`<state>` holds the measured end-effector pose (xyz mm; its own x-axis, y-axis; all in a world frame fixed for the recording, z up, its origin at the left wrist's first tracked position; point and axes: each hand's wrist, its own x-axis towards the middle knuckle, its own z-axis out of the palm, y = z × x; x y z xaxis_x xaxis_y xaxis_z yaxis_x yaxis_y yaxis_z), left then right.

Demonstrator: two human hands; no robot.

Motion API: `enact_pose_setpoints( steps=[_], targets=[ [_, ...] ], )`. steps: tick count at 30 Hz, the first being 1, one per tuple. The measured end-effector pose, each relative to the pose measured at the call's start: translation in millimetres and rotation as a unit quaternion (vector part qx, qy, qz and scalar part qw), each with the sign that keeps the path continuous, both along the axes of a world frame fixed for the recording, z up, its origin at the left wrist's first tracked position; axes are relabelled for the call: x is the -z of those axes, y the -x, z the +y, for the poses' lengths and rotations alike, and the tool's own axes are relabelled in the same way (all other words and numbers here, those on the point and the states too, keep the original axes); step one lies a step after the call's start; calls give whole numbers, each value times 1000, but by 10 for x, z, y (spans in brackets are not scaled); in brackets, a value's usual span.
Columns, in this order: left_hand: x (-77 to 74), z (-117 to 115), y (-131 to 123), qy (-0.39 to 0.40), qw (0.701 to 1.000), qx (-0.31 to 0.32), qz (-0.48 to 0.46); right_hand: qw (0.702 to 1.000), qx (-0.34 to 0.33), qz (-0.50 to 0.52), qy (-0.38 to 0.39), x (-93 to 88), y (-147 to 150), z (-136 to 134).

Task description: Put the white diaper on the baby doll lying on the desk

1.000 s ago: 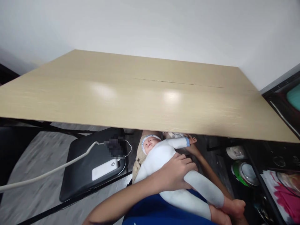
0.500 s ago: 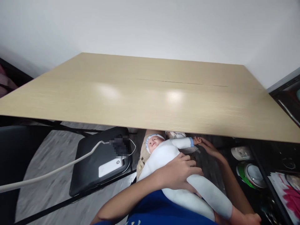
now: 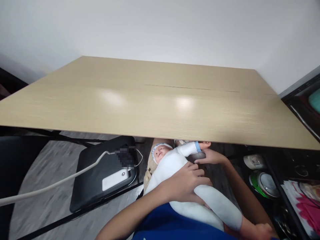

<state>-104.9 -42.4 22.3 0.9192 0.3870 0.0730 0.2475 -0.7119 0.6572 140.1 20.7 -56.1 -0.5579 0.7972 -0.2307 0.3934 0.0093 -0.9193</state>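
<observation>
A baby doll [image 3: 173, 164] in a white suit and a white headband with blue marks lies face up across my lap. Its feet point to the lower right. My left hand [image 3: 186, 183] is wrapped over the doll's waist, with the thumb between its legs. The doll's arm with the blue cuff [image 3: 197, 146] stretches out to the right, just under the table's edge. Close below that arm is my right hand [image 3: 210, 156], fingers apart and pointing left, holding nothing that I can see. Whether it touches the doll's arm is hard to tell.
A wooden-topped table [image 3: 160, 110] stands in front, against a white wall. At left, a black stool [image 3: 87, 180] bears a white power bank [image 3: 115, 180] and a cable [image 3: 62, 180]. On the right, a dark shelf holds a green-rimmed container [image 3: 258, 185] and papers [image 3: 292, 193].
My right hand has moved left and away from the doll's hand, toward its forearm and body. My left hand stays on the doll's waist. The view has shifted slightly.
</observation>
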Motion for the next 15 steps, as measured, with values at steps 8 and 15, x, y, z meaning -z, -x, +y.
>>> enact_pose_setpoints(
  steps=[8,15],
  targets=[
    [62,-58,21,4,1000,-15,-21,987,39,144,53,104,58,-189],
    [-42,-206,335,75,986,-51,-139,956,-63,241,155,-36,-119,-159]
  ],
)
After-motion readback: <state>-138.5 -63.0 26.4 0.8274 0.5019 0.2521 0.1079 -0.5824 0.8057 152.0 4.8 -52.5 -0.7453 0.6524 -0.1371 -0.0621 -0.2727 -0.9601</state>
